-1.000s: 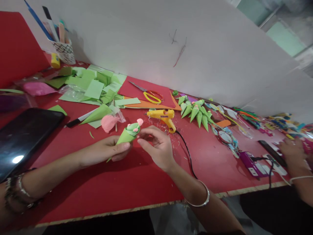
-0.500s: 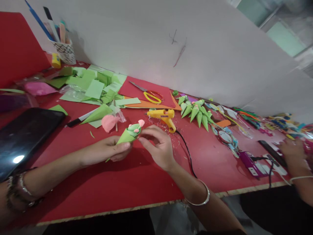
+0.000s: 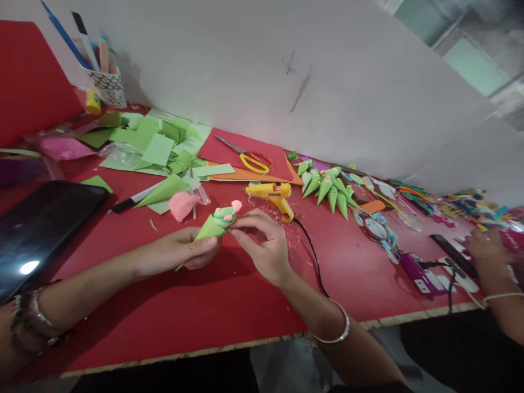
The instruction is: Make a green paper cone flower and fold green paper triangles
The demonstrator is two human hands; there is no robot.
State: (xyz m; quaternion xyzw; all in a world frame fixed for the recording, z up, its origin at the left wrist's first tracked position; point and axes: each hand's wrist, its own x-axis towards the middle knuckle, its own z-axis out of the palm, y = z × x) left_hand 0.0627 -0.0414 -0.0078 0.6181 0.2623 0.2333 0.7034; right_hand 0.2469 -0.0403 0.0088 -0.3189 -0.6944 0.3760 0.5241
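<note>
My left hand (image 3: pixel 196 250) is wrapped round a rolled green paper cone (image 3: pixel 209 228), its wide end tilted up to the right. Small pink clay balls (image 3: pixel 236 206) sit on the cone's rim. Thumb and fingers of my right hand (image 3: pixel 262 240) are pinched together against the right side of that rim; whatever lies between the fingertips is hidden. Just behind the cone is a pink lump of clay (image 3: pixel 183 206), beside a small clear bag (image 3: pixel 200 194). A second green cone (image 3: pixel 166 189) lies farther left.
A yellow glue gun (image 3: pixel 272 192) with a black cord lies behind my right hand. Scissors (image 3: pixel 249 158) rest on red paper. Several green cones (image 3: pixel 327 185) form a cluster to the right. A phone (image 3: pixel 49 229) lies left. Another person's hand (image 3: pixel 487 251) is at far right.
Almost nothing differs. Both hands and the cone hold the same pose; the view has shifted very slightly.
</note>
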